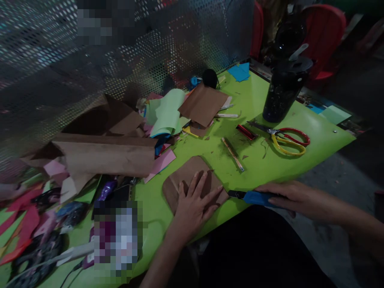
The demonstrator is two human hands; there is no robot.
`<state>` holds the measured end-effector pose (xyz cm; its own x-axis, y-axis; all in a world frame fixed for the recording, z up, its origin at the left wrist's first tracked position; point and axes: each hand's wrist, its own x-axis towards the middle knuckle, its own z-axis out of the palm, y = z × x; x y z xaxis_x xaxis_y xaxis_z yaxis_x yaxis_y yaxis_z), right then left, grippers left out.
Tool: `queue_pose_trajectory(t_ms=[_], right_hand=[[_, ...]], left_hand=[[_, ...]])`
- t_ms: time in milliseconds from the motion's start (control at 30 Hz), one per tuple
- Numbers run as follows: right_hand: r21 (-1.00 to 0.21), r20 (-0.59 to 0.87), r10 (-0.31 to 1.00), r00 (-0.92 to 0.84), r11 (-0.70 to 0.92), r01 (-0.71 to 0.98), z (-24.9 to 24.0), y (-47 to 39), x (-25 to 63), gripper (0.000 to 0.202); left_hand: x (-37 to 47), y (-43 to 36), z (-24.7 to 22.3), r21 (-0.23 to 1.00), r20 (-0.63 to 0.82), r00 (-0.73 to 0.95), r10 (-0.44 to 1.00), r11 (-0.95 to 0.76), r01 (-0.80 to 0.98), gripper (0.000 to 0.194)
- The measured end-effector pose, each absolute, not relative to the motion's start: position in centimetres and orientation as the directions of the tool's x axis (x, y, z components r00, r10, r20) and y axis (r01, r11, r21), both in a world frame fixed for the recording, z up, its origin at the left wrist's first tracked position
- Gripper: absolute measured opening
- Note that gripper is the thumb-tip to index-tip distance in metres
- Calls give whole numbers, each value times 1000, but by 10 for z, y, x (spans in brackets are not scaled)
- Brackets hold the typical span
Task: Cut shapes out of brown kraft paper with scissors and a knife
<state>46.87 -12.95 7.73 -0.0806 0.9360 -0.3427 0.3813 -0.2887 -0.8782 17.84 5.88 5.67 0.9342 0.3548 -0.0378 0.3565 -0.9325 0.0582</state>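
A folded piece of brown paper (192, 168) with rounded corners lies near the table's front edge. My left hand (193, 204) rests on it with the fingers spread. To the right, my right hand (285, 198) is wrapped round a blue utility knife (256, 197), whose dark tip is at the right corner of the brown paper. Beyond the paper lies a pencil (233, 155). Scissors (273, 132) with red and yellow handles lie further right, beside a small red object (246, 132).
A dark cup (279, 94) stands at the back right of the green table (324, 132). Brown paper sheets (111, 156) and coloured scraps cover the left side. A perforated metal panel (180, 44) borders the far side. Red chairs (325, 36) stand behind.
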Motion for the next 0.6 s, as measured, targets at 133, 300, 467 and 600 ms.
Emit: queue_pose_trajectory(t_ms=[133,300,467,600], right_hand=[[-844,-329,940,-93,-248,476,83,-127,467,44],[-807,-355,928,-112,-244,538,78,-124,469,55],[-802,-348,934,-87,-248,543,78,-118,466,55],[-811,-329,938,-112,-219,543,77,-116,467,52]], left_hand=[[179,58,57,53,-49,941,336,-940,338,57],[179,58,55,60,-46,940,337,-939,339,60],[180,57,57,66,-56,938,342,-936,345,57],[182,57,59,65,-63,938,341,-936,345,57]])
